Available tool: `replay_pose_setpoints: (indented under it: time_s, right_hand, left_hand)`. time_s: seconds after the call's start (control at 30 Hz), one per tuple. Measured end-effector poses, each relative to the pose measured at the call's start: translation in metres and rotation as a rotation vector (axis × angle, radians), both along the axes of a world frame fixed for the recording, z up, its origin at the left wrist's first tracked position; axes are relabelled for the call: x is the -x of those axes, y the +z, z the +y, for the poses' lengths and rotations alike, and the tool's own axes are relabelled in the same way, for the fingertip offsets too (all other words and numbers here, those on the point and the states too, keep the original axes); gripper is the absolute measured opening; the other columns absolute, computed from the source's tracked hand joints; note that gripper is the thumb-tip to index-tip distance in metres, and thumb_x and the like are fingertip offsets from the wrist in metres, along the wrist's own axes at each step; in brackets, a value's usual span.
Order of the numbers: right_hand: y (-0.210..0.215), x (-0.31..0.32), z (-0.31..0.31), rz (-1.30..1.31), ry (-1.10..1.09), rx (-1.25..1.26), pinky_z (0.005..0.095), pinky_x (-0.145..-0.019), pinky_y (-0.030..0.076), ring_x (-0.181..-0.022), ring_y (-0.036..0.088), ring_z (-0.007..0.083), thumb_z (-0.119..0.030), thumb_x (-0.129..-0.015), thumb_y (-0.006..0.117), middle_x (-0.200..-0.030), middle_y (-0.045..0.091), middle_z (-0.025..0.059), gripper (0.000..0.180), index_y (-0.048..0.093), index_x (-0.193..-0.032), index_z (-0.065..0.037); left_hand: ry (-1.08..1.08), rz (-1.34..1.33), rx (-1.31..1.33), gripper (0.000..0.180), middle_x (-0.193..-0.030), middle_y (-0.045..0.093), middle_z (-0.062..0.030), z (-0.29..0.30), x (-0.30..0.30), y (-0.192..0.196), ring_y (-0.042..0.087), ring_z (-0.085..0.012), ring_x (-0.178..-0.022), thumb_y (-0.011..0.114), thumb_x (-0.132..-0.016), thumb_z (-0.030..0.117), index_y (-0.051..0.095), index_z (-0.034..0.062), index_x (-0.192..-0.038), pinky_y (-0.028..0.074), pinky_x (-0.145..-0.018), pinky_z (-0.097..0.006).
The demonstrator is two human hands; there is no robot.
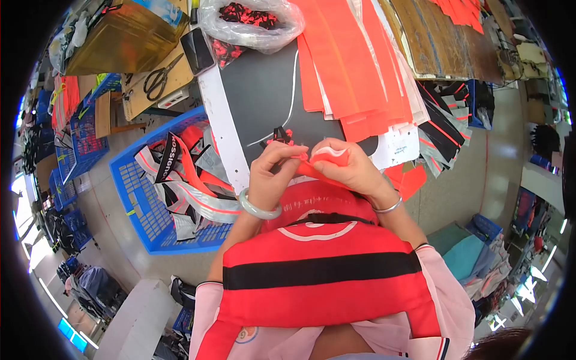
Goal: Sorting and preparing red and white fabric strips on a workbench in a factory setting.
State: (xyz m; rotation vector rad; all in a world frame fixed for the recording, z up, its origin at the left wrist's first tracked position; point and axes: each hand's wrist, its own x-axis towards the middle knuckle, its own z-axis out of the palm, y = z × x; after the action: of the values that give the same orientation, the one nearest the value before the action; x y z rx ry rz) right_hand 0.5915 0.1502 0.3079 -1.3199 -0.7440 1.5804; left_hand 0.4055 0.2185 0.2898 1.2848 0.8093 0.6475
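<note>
Over the near edge of the table, my left hand (271, 173) pinches one end of an orange-red fabric piece (330, 157). My right hand (356, 171) grips the same piece, with its thumb on top; a white underside shows at the fold. The piece's lower part hangs down between my hands. Just beyond my left fingers lie a few small black and red pieces (280, 135), too small to name surely. A white cord (293, 90) runs across the dark table top (255, 90). A stack of orange fabric panels (342, 66) lies beyond my right hand.
A clear plastic bag (252, 30) of small black and red pieces stands at the far side, beside a dark phone (198, 51). Scissors (159, 81) rest on a board to the left. A blue basket (141, 210) holds striped fabric strips. More dark striped strips (444, 120) hang at right.
</note>
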Motion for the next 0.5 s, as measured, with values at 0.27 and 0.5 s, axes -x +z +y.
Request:
replay_pose_setpoints:
  time_s: [0.27, 0.5]
  right_hand:
    - [0.003, -0.004, 0.013, -0.298, 0.09, 0.018, 0.0311, -0.073, 0.048, -0.078, 0.059, 0.0152, -0.01, -0.077, 0.062, -0.08, 0.061, 0.0104, 0.013, 0.059, -0.086, 0.0]
    - [0.003, 0.007, 0.015, -0.429, 0.169, -0.131, 0.0269, -0.072, 0.047, -0.077, 0.057, 0.0119, -0.003, -0.077, 0.062, -0.081, 0.061, 0.0045, 0.009, 0.061, -0.086, 0.0]
  left_hand:
    - [0.017, 0.016, -0.271, 0.029, -0.087, 0.06, -0.0056, 0.005, -0.011, -0.004, 0.058, -0.0142, -0.077, 0.058, -0.078, -0.011, 0.07, 0.0038, -0.1, 0.044, -0.065, -0.024]
    - [0.016, 0.005, -0.591, 0.028, -0.092, 0.062, -0.0124, 0.0, -0.001, -0.014, 0.06, -0.0294, -0.082, 0.058, -0.076, -0.004, 0.067, 0.0057, -0.101, 0.049, -0.075, -0.037]
